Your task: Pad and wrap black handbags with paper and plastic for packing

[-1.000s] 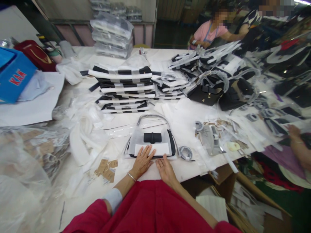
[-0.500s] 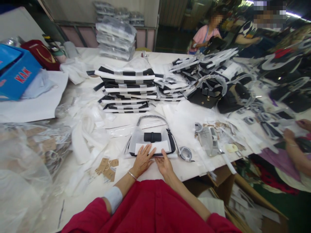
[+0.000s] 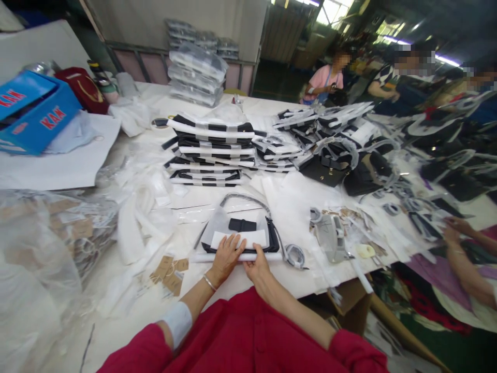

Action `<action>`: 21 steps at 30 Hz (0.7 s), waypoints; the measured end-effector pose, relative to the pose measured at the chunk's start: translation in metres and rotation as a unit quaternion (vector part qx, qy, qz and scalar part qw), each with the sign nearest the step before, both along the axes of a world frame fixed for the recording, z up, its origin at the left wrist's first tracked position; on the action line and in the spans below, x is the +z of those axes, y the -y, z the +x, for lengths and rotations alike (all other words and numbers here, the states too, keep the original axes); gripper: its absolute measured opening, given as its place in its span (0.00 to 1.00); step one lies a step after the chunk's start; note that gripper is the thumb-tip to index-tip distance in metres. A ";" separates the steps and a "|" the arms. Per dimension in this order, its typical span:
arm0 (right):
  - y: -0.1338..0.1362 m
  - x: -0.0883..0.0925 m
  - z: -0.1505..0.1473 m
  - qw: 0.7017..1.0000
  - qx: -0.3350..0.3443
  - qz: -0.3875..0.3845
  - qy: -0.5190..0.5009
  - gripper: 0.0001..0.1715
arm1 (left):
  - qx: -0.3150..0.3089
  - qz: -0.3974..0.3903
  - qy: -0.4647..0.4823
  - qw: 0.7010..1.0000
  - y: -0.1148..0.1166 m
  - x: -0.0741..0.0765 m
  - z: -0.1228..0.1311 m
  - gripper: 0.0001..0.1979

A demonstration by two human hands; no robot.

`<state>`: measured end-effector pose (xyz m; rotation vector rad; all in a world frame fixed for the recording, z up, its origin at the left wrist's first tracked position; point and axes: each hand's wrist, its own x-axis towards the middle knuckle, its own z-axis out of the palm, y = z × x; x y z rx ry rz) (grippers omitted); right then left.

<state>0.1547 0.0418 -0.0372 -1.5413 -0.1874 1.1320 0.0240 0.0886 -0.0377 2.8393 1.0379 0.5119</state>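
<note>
A black handbag [image 3: 274, 239] lies on the table in front of me, a pale translucent sheet over its front and its handle looped toward the far side. Across its lower part lies a white strip [image 3: 254, 238], below a black flap tab [image 3: 243, 225]. My left hand [image 3: 225, 259] rests with its fingers spread on the strip and the bag's near edge. My right hand [image 3: 258, 268] has its thumb on top and its fingers curled at the near edge of a white wrapping sheet [image 3: 272, 257] under the bag. A wrapped coiled strap [image 3: 295, 256] lies to the right.
Beyond the bag stands a stack of wrapped black bags [image 3: 213, 150], with more bags [image 3: 326, 166] to its right. A grey tape dispenser [image 3: 332, 235] sits at right, brown tags [image 3: 170, 273] at left. A co-worker's hands [image 3: 454, 233] show at far right.
My right hand's fingers have curled in at the bag's near edge. My left hand stays on the white strip. The whole view has shifted slightly.
</note>
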 end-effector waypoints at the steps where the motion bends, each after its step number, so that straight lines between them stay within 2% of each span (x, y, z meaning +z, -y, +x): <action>1: -0.001 0.001 0.000 0.999 -0.022 -0.023 -0.031 0.14 | 0.003 0.007 0.006 1.000 0.001 -0.004 0.001 0.27; 3: -0.001 0.005 0.002 0.991 -0.063 -0.072 -0.096 0.14 | 0.006 0.024 0.014 1.000 0.003 -0.012 0.003 0.26; 6: 0.005 0.012 0.005 0.980 -0.083 -0.099 -0.150 0.12 | -0.002 0.044 0.014 0.999 0.005 -0.020 0.004 0.24; 9: 0.019 0.019 0.010 0.964 -0.078 -0.094 -0.236 0.08 | -0.011 0.037 0.008 0.999 0.006 -0.020 0.003 0.24; 12: 0.033 0.020 0.014 0.938 -0.042 -0.053 -0.341 0.11 | -0.029 -0.004 0.000 1.000 0.005 -0.013 0.000 0.28; 16: 0.041 0.014 0.011 0.946 -0.073 0.001 -0.316 0.17 | -0.049 -0.056 0.004 0.997 0.002 0.000 -0.005 0.36; 21: 0.039 0.009 0.000 0.957 -0.102 0.009 -0.273 0.20 | -0.054 -0.088 -0.020 0.994 -0.003 0.021 -0.006 0.33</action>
